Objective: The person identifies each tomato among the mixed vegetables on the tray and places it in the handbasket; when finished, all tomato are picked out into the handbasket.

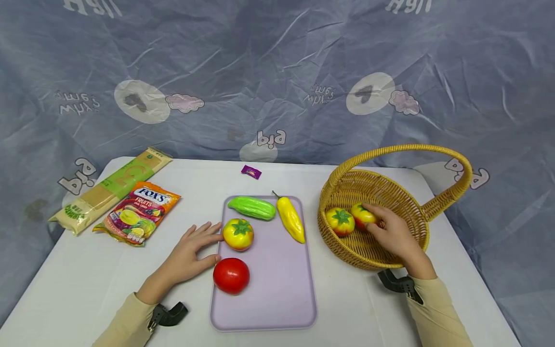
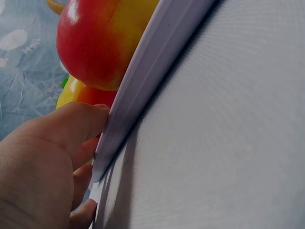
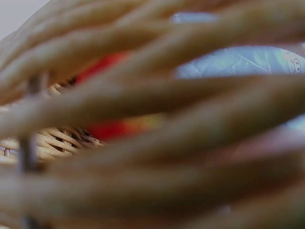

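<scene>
My right hand reaches into the wicker basket and grips a yellow-and-red toy tomato between thumb and fingers. A second tomato of that kind sits beside it at the basket's left side. In the right wrist view, blurred basket strands hide most of the hand. My left hand lies at the left rim of the lilac tray, fingers spread and touching the edge. Closest to it on the tray are a yellow tomato with a green top and a red tomato.
Farther back on the tray lie a green cucumber-like vegetable and a yellow pepper. A Fox's candy bag and a long noodle packet lie at left. Behind the tray is a small purple wrapped sweet. The basket's handle arches high.
</scene>
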The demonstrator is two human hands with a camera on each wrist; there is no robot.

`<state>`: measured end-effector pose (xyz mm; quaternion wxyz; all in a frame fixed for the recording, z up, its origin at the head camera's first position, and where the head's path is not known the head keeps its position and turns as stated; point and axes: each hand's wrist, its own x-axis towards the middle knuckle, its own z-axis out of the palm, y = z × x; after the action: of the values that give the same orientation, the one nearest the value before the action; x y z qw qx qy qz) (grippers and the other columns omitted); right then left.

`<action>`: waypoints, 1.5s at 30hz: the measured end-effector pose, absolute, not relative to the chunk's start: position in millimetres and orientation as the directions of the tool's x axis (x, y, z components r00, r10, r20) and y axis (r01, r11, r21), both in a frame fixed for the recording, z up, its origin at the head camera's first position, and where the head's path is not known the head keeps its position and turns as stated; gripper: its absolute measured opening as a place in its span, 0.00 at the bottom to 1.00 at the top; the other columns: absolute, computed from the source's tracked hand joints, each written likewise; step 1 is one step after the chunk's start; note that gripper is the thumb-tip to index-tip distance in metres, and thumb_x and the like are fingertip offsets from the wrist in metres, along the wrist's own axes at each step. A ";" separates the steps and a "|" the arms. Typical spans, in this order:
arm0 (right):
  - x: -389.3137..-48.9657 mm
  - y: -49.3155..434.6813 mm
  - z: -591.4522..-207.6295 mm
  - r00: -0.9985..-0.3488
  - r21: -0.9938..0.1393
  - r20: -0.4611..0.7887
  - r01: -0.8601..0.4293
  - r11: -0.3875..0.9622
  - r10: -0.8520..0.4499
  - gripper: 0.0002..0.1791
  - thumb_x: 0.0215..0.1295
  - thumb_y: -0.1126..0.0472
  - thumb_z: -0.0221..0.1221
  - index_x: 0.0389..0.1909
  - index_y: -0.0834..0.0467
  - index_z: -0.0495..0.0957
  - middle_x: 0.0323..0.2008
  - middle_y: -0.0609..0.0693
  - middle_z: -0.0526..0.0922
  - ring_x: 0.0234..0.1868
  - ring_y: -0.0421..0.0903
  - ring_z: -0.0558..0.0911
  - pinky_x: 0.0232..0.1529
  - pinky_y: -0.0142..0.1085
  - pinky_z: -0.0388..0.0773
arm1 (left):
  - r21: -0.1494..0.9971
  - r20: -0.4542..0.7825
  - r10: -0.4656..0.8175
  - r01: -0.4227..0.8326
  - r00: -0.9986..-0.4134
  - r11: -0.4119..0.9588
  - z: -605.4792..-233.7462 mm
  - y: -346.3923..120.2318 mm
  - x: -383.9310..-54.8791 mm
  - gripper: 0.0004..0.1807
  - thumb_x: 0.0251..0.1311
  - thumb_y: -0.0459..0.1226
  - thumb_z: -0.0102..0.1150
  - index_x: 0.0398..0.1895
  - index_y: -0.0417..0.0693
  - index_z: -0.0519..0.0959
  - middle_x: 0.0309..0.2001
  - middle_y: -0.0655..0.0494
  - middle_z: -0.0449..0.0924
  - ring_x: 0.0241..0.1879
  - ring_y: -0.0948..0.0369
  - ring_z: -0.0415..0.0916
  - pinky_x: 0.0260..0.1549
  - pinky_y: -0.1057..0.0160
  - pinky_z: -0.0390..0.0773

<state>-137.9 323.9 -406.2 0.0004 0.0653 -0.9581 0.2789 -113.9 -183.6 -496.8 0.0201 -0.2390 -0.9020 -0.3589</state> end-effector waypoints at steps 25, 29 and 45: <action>-139.5 322.0 -399.1 -0.998 -0.556 0.005 -0.060 0.829 -0.069 0.29 0.67 0.71 0.59 0.69 0.62 0.71 0.68 0.71 0.71 0.67 0.72 0.71 0.62 0.68 0.72 | 0.639 0.212 0.420 0.450 -0.882 0.623 -496.6 -184.4 -115.5 0.25 0.57 0.43 0.70 0.59 0.52 0.82 0.72 0.48 0.73 0.74 0.39 0.64 0.72 0.26 0.50; -138.9 322.2 -400.1 -0.997 -0.552 0.008 -0.071 0.831 -0.081 0.30 0.67 0.71 0.60 0.70 0.61 0.71 0.69 0.72 0.70 0.69 0.73 0.69 0.64 0.69 0.69 | 0.641 0.210 0.418 0.447 -0.884 0.624 -497.1 -184.4 -114.7 0.24 0.57 0.42 0.71 0.59 0.52 0.83 0.72 0.48 0.73 0.74 0.39 0.64 0.72 0.26 0.51; -138.0 324.2 -405.0 -0.994 -0.535 0.062 -0.113 0.837 -0.094 0.31 0.65 0.71 0.62 0.70 0.63 0.70 0.69 0.72 0.70 0.69 0.73 0.68 0.65 0.71 0.66 | 0.638 0.207 0.421 0.449 -0.883 0.626 -500.2 -184.9 -115.3 0.24 0.57 0.42 0.70 0.59 0.52 0.83 0.72 0.48 0.73 0.74 0.39 0.65 0.72 0.25 0.51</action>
<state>-138.0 324.2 -405.0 0.0166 0.0541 -0.9583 0.2800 -115.3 -184.9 -500.2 0.0191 -0.2412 -0.9015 -0.3588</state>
